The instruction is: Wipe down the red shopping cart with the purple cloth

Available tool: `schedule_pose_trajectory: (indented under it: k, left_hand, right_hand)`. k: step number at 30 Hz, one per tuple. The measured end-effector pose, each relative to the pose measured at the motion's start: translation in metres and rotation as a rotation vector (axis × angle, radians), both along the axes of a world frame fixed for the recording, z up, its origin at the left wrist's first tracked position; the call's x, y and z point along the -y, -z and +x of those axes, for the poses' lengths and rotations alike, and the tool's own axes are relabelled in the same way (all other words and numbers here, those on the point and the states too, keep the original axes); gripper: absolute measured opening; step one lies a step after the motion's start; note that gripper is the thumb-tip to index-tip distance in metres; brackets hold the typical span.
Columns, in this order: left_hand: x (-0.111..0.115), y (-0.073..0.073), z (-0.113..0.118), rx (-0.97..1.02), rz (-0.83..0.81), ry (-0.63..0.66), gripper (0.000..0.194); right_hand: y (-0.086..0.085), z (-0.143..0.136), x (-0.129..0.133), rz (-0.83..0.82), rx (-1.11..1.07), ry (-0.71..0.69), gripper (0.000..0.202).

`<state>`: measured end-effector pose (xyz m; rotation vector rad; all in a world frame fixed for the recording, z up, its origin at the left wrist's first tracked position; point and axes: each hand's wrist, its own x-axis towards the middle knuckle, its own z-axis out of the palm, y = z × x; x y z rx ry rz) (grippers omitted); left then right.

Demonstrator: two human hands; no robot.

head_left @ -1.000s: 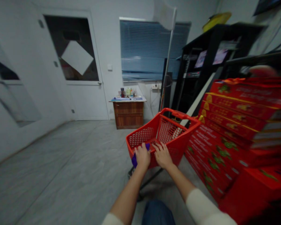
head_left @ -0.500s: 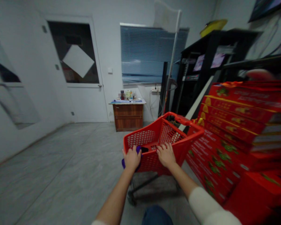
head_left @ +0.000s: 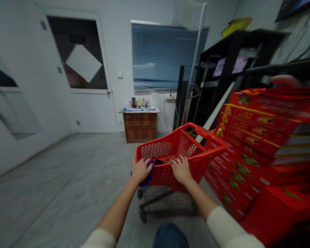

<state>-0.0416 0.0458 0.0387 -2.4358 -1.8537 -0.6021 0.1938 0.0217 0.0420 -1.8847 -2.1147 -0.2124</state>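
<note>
A red plastic shopping cart with perforated sides stands in front of me. My left hand is closed on a purple cloth, pressing it against the near left corner of the cart's rim. Part of the cloth hangs down outside the basket. My right hand grips the near rim farther right, its fingers curled over the edge. Between the hands, a small black object shows just inside the basket; its kind is unclear.
Stacked red cartons rise close on the right, beside the cart. A wooden cabinet with small bottles on top stands by the far wall. Behind the cart are a tall pole and a black rack. A white door is at left.
My left hand and the purple cloth have shifted slightly left along the cart's corner. My right hand keeps its hold on the rim. The view has moved a little.
</note>
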Motion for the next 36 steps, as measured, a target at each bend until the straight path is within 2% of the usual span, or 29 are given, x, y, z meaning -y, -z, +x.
schedule_pose_trajectory:
  k: [2,3,7,10,12,14,16,19,21,24,28,30,33,36]
  left_hand:
    - [-0.002,0.001,-0.006,0.01,-0.015,-0.091,0.039]
    - [-0.002,0.0,-0.001,0.011,-0.014,-0.114,0.04]
    - [0.001,-0.006,0.047,0.026,-0.019,-0.123,0.045]
    - [0.004,-0.012,0.071,0.005,-0.012,-0.033,0.04]
    - [0.003,-0.015,0.068,-0.024,-0.014,0.045,0.038]
    - [0.0,-0.015,0.05,-0.047,-0.033,0.079,0.037]
    - [-0.004,-0.012,0.028,-0.054,-0.045,0.055,0.037]
    - [-0.009,-0.007,0.006,-0.023,-0.069,-0.071,0.039]
    - [-0.009,-0.005,0.009,0.008,-0.067,-0.178,0.04]
    - [-0.007,-0.006,0.042,0.035,-0.035,-0.251,0.041]
    - [-0.001,-0.012,0.1,0.057,-0.025,-0.114,0.041]
    - [0.0,-0.014,0.111,0.048,-0.029,-0.018,0.04]
    - [-0.004,-0.014,0.096,0.005,-0.03,0.088,0.039]
    - [-0.01,-0.015,0.07,-0.023,-0.066,0.074,0.041]
  right_hand:
    - [0.002,-0.002,0.0,0.008,-0.021,0.004,0.045]
    - [0.003,-0.003,0.001,0.013,-0.029,0.01,0.045]
    - [0.004,-0.007,0.003,0.015,-0.028,0.034,0.046]
    - [-0.001,-0.003,0.004,-0.019,-0.003,0.016,0.047]
    - [-0.008,0.007,0.005,-0.031,0.025,-0.011,0.048]
    - [-0.015,0.022,0.004,0.0,0.057,0.009,0.049]
    - [-0.022,0.038,0.004,0.043,0.084,0.077,0.05]
    - [-0.026,0.052,0.004,0.045,0.113,0.099,0.048]
    - [-0.026,0.053,0.004,0.046,0.118,0.089,0.045]
    - [-0.026,0.049,0.005,0.049,0.108,0.097,0.042]
    - [-0.027,0.046,0.006,0.044,0.096,0.085,0.041]
    - [-0.027,0.048,0.006,0.045,0.085,0.085,0.041]
    - [-0.025,0.051,0.006,0.036,0.05,0.086,0.041]
    - [-0.023,0.05,0.007,0.038,0.017,0.076,0.04]
